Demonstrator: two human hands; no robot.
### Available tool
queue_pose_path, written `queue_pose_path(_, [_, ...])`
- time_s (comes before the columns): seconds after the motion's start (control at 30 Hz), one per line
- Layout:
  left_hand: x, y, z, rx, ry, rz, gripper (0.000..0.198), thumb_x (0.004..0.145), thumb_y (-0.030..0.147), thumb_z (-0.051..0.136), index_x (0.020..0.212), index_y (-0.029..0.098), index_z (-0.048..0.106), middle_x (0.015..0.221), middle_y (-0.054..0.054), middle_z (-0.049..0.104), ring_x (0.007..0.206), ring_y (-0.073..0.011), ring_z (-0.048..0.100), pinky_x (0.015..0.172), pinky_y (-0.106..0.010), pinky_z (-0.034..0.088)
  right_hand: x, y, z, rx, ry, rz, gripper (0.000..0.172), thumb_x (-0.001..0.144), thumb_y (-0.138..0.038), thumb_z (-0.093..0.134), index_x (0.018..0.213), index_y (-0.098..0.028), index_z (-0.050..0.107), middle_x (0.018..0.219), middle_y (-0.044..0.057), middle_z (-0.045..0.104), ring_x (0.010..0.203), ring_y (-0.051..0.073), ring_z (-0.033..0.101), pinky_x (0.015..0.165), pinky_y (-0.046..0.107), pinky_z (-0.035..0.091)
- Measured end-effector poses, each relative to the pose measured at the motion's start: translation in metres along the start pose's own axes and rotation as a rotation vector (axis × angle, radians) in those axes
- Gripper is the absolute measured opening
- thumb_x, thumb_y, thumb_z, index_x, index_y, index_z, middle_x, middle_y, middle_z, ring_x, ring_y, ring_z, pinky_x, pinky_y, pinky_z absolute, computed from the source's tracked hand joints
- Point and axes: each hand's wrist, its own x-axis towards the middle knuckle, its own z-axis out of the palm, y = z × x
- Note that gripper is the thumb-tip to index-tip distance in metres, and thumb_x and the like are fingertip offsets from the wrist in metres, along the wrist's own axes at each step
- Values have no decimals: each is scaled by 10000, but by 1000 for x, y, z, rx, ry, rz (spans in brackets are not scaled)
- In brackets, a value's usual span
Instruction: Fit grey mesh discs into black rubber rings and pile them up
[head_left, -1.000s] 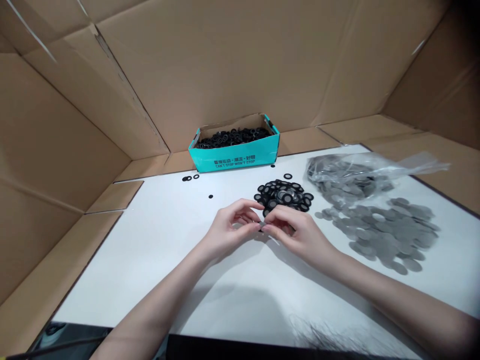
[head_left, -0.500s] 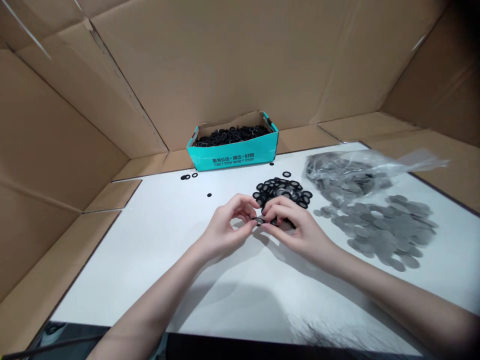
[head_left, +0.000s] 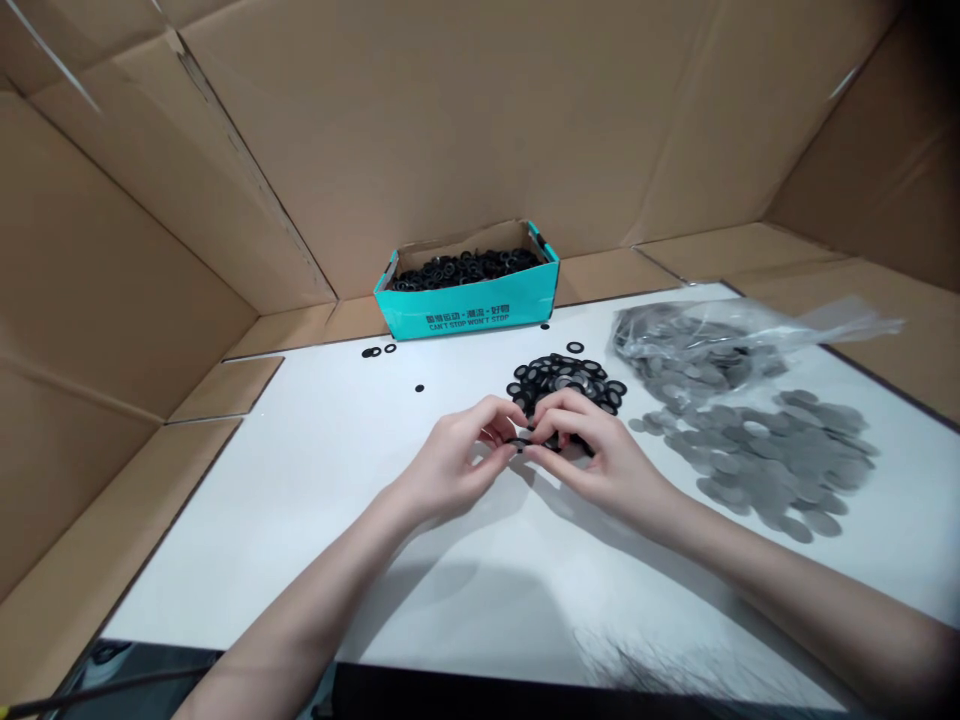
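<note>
Between my two hands is a small black rubber ring, held just above the white tabletop. My left hand pinches its left side with thumb and fingers. On the opposite side, my right hand grips it the same way. Fingertips cover much of the ring, so whether a disc sits inside it is hard to see. Right behind my fingers lies a heap of black rings with grey discs in them, partly hidden by my right hand. To the right, loose grey mesh discs spread over the table.
A turquoise box full of black rings stands at the back. At the back right lies a clear plastic bag of grey discs. Several stray rings and a small black disc lie left. Cardboard walls surround the table.
My fingers have shifted slightly around the ring, which shows at a flatter angle. Otherwise both hands stay in place, and the piles look the same.
</note>
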Motion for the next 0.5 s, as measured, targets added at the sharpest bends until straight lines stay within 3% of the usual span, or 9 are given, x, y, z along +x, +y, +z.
queue_pose_path(0.27, [-2, -4, 9, -161, 109, -57, 119, 927, 214, 586, 1040, 190, 555, 1006, -47, 637, 844, -117, 634, 768, -225, 534, 0, 0, -1, -31, 26, 10, 65, 860, -212, 652, 803, -202, 681, 935, 75, 617, 829, 183, 614, 602, 273, 482])
queue_pose_path(0.5, [-3, -9, 9, -135, 107, 16, 85, 940, 202, 584, 1017, 178, 557, 960, -37, 643, 834, -117, 638, 775, -234, 531, -1, 3, -1, -79, 72, -76, 45, 876, -181, 658, 850, -205, 685, 964, 72, 632, 885, 198, 629, 703, 316, 515])
